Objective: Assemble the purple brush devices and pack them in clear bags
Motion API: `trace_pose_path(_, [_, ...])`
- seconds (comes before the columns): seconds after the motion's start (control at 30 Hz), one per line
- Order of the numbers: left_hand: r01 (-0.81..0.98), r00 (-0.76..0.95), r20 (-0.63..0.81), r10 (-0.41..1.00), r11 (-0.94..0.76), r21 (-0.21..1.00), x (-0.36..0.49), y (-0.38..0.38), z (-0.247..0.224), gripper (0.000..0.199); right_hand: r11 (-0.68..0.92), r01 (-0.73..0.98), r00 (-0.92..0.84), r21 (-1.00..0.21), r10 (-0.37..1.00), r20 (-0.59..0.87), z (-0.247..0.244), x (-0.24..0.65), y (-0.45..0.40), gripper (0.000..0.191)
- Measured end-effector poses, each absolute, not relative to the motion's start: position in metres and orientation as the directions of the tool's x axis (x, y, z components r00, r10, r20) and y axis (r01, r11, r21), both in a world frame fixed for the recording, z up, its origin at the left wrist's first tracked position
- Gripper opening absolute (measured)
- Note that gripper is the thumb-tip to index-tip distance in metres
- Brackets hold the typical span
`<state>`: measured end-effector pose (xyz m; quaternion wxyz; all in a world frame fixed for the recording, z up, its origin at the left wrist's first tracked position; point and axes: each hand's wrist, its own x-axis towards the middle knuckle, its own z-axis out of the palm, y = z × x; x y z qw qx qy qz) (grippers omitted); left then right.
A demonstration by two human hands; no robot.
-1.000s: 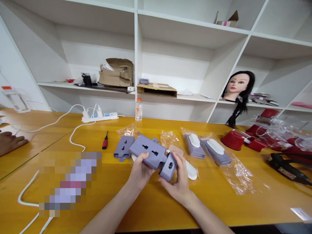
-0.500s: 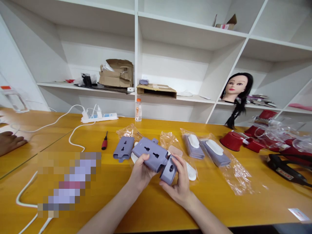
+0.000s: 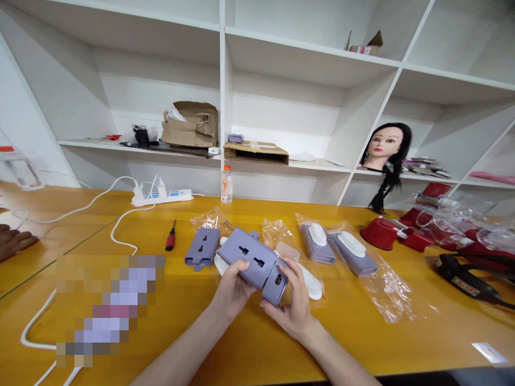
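Observation:
My left hand is closed around a purple plastic housing with two dark keyhole slots, its thumb on the slotted face. In my right hand is a smaller purple end piece with a dark oval opening, gripped between thumb and fingers. The end piece sits against the right end of the housing. Whether the two are fastened, I cannot tell. Just left lies another purple slotted housing. Partly hidden behind my right hand is a white bristled brush piece.
Bagged purple parts with white ovals lie to the right, near red devices and a black tool. Leftward are a screwdriver, white cables, a pixelated object and another person's hand. Shelves holding a mannequin head stand behind.
The end piece has come up against the housing, closing the gap that showed between them. Both hands keep their grips. The whole view has shifted slightly.

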<state>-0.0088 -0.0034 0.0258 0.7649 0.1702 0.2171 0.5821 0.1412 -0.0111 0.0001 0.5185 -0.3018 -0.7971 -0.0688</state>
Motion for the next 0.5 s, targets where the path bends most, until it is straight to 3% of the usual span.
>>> trace_pose_path(0.27, [-0.849,0.171,-0.166,0.971,0.231,0.476,-0.0044,-0.0068,0.0280,0.037,0.739,0.642,-0.294,-0.205,0.483,0.825,-0.0026,0.1378,-0.0063,0.087])
trace_pose_path(0.5, [-0.829,0.114,-0.217,0.969,0.214,0.517,-0.0043,-0.0104,0.0295,0.035,0.729,0.602,-0.263,-0.325,0.566,0.781,-0.0004,0.1388,-0.0055,0.092])
